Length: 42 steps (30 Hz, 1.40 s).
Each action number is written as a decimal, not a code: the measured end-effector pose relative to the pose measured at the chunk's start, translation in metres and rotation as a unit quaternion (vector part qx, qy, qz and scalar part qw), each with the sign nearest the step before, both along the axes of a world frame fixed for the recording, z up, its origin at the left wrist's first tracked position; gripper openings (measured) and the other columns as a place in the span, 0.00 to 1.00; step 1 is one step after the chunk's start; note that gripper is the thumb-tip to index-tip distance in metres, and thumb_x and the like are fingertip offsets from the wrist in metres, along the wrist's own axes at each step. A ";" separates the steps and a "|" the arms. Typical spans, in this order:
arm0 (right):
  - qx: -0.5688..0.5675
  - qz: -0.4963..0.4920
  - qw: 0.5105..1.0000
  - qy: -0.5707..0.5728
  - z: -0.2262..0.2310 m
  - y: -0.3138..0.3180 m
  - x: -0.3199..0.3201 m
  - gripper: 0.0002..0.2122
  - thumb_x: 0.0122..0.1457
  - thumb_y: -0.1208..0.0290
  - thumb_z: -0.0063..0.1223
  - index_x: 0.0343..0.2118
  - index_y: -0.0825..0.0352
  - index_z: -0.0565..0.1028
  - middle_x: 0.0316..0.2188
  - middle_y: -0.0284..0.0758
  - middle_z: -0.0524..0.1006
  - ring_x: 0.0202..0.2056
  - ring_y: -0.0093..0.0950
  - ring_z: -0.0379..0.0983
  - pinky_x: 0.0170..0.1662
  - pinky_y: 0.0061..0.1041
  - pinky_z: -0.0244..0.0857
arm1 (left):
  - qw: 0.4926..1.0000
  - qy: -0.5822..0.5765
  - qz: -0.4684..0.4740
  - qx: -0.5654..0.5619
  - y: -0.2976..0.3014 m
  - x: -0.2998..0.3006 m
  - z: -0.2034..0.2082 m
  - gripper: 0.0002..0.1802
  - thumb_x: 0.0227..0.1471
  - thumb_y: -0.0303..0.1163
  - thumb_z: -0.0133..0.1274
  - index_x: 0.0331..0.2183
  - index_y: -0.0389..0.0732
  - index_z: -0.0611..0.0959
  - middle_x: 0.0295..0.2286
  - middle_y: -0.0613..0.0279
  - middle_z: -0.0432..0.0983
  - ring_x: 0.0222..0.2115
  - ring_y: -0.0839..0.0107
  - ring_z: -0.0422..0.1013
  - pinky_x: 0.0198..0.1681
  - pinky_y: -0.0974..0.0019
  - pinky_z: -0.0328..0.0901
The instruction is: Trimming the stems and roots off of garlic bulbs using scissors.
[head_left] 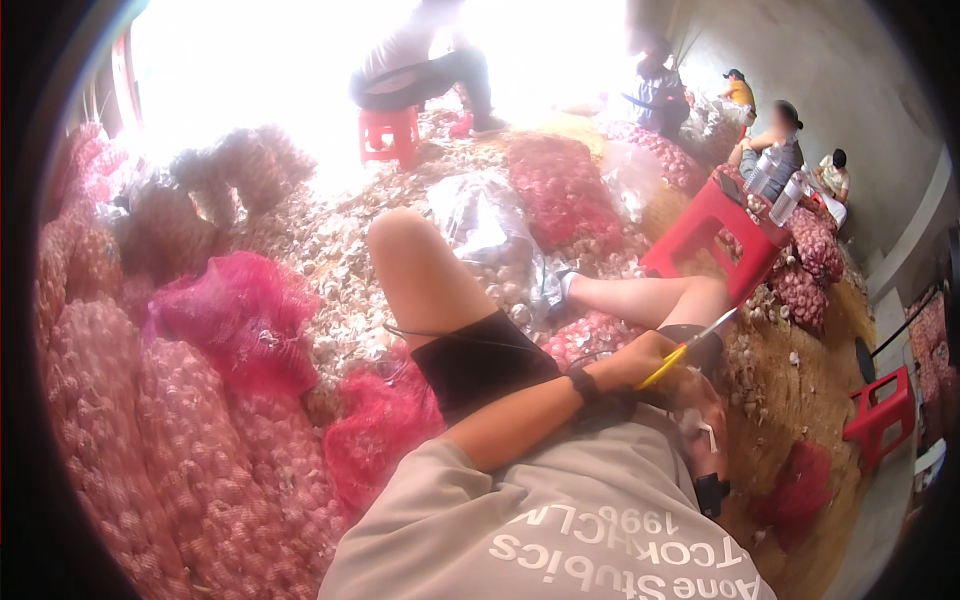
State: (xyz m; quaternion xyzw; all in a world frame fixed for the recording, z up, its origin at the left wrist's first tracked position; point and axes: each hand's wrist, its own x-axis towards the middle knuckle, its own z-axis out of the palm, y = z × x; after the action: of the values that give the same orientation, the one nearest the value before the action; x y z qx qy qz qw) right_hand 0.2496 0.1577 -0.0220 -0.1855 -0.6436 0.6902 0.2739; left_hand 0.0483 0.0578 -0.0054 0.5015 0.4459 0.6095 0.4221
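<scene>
My left hand, with a dark band at its wrist, reaches across my body and is closed around a pair of scissors. The scissors have yellow handles, and their metal blades point up and to the right. Just below, close to the scissors, my right hand is curled, its fingers partly hidden. A small whitish piece shows at its lower side; what that hand holds is not clear. Both hands are over my right thigh. Loose garlic bulbs cover the floor past my knee.
Net sacks of garlic crowd the left side. A pink net bag lies on them. On the right, a red stool carries clear bottles. Another red stool stands by the wall. Several people sit farther off.
</scene>
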 end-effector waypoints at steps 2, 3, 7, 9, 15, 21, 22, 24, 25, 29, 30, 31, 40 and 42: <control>-0.010 -0.053 0.998 -0.018 0.004 -0.006 -0.005 0.16 0.63 0.67 0.61 0.51 0.67 0.79 0.34 0.32 0.81 0.29 0.18 0.77 0.28 0.21 0.74 | 0.999 -0.027 -0.020 -0.007 -0.002 0.001 0.001 0.19 0.56 0.44 0.65 0.29 0.36 0.83 0.21 0.66 0.78 0.20 0.80 0.74 0.23 0.74 0.68; -0.013 -0.057 0.998 -0.018 0.008 -0.007 -0.005 0.16 0.63 0.67 0.61 0.51 0.67 0.79 0.34 0.32 0.81 0.29 0.18 0.77 0.28 0.21 0.74 | 0.999 -0.033 -0.020 -0.002 -0.004 0.003 0.001 0.18 0.56 0.43 0.65 0.29 0.36 0.83 0.22 0.66 0.79 0.20 0.79 0.75 0.23 0.74 0.68; -0.116 -0.037 0.992 -0.025 0.022 -0.008 0.000 0.14 0.63 0.68 0.61 0.50 0.68 0.79 0.31 0.32 0.81 0.26 0.20 0.77 0.27 0.20 0.72 | 0.999 -0.027 -0.015 -0.033 0.000 0.004 0.000 0.18 0.56 0.44 0.65 0.33 0.36 0.85 0.23 0.65 0.80 0.22 0.78 0.77 0.25 0.75 0.70; -0.094 -0.047 0.994 -0.025 0.026 -0.009 0.002 0.14 0.64 0.66 0.60 0.48 0.69 0.80 0.29 0.31 0.80 0.23 0.21 0.75 0.25 0.19 0.69 | 0.999 -0.029 -0.010 -0.040 0.002 0.009 0.004 0.19 0.56 0.44 0.65 0.34 0.36 0.84 0.24 0.65 0.81 0.24 0.78 0.78 0.27 0.75 0.71; -0.046 -0.085 0.995 0.000 -0.001 0.003 0.001 0.11 0.69 0.63 0.51 0.40 0.67 0.79 0.29 0.34 0.79 0.25 0.23 0.75 0.28 0.22 0.70 | 0.996 -0.077 -0.011 -0.043 0.008 0.011 -0.013 0.15 0.56 0.40 0.64 0.33 0.38 0.83 0.26 0.65 0.81 0.25 0.77 0.78 0.29 0.75 0.72; 0.256 -0.099 0.961 -0.042 -0.011 0.000 -0.006 0.11 0.68 0.62 0.54 0.41 0.64 0.79 0.30 0.34 0.79 0.29 0.25 0.77 0.30 0.23 0.71 | 0.991 -0.113 0.009 -0.070 0.010 -0.003 -0.021 0.12 0.57 0.35 0.64 0.33 0.36 0.82 0.25 0.63 0.80 0.24 0.76 0.77 0.29 0.74 0.73; 0.247 -0.089 0.964 -0.042 -0.013 0.002 -0.004 0.10 0.67 0.62 0.54 0.42 0.64 0.78 0.31 0.33 0.80 0.29 0.24 0.77 0.30 0.22 0.71 | 0.990 -0.116 0.011 -0.074 0.011 0.000 -0.017 0.11 0.57 0.33 0.64 0.33 0.36 0.82 0.25 0.63 0.80 0.24 0.76 0.77 0.29 0.74 0.73; 0.237 -0.078 0.968 -0.041 -0.006 0.003 -0.006 0.10 0.67 0.62 0.55 0.43 0.63 0.78 0.32 0.33 0.80 0.30 0.24 0.77 0.30 0.22 0.71 | 0.990 -0.123 0.005 -0.072 0.013 0.001 -0.017 0.10 0.57 0.32 0.64 0.33 0.36 0.81 0.26 0.63 0.80 0.24 0.76 0.77 0.29 0.74 0.73; -0.042 -0.049 0.998 0.013 0.000 0.003 -0.006 0.11 0.67 0.63 0.55 0.45 0.63 0.78 0.34 0.33 0.80 0.31 0.24 0.78 0.29 0.22 0.72 | 0.990 -0.122 0.019 -0.067 0.014 0.000 -0.020 0.10 0.57 0.33 0.64 0.33 0.36 0.82 0.26 0.64 0.80 0.24 0.76 0.77 0.29 0.74 0.73; -0.255 0.010 0.965 0.050 0.008 -0.005 -0.004 0.13 0.66 0.64 0.57 0.50 0.61 0.78 0.42 0.32 0.81 0.35 0.25 0.80 0.29 0.22 0.73 | 0.989 -0.104 0.070 -0.075 0.013 -0.002 -0.025 0.12 0.57 0.35 0.64 0.33 0.35 0.83 0.25 0.64 0.80 0.23 0.77 0.77 0.29 0.74 0.73; -0.259 0.014 0.965 0.050 0.007 -0.005 -0.004 0.13 0.66 0.64 0.57 0.50 0.61 0.78 0.42 0.32 0.81 0.35 0.25 0.80 0.29 0.22 0.73 | 0.989 -0.103 0.074 -0.078 0.013 -0.003 -0.028 0.12 0.57 0.35 0.64 0.33 0.35 0.83 0.25 0.64 0.80 0.23 0.77 0.77 0.29 0.74 0.73; -0.253 0.018 0.966 0.046 0.006 -0.003 -0.004 0.14 0.65 0.65 0.58 0.52 0.60 0.78 0.43 0.33 0.81 0.37 0.25 0.80 0.29 0.21 0.73 | 0.990 -0.074 0.096 -0.075 0.013 -0.004 -0.030 0.13 0.57 0.36 0.64 0.33 0.35 0.83 0.25 0.64 0.80 0.23 0.78 0.76 0.29 0.74 0.72; -0.233 -0.024 0.971 0.042 -0.002 0.000 -0.004 0.15 0.63 0.69 0.60 0.53 0.57 0.76 0.44 0.30 0.81 0.41 0.27 0.81 0.30 0.23 0.74 | 0.992 -0.047 0.097 -0.060 0.005 0.006 -0.009 0.21 0.52 0.36 0.69 0.44 0.34 0.85 0.32 0.65 0.82 0.25 0.80 0.75 0.28 0.75 0.69; -0.262 0.021 0.965 0.021 -0.003 0.005 -0.007 0.16 0.62 0.71 0.61 0.53 0.57 0.74 0.44 0.29 0.81 0.42 0.27 0.81 0.32 0.26 0.74 | 0.993 -0.005 0.107 -0.053 0.004 0.007 -0.004 0.21 0.51 0.35 0.69 0.44 0.33 0.85 0.33 0.65 0.82 0.27 0.80 0.75 0.31 0.75 0.70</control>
State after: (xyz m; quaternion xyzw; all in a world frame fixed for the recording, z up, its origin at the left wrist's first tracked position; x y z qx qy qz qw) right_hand 0.2430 0.1629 -0.0246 -0.2223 -0.4381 0.8441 0.2149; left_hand 0.0554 0.0617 -0.0094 0.4248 0.5264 0.6292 0.3829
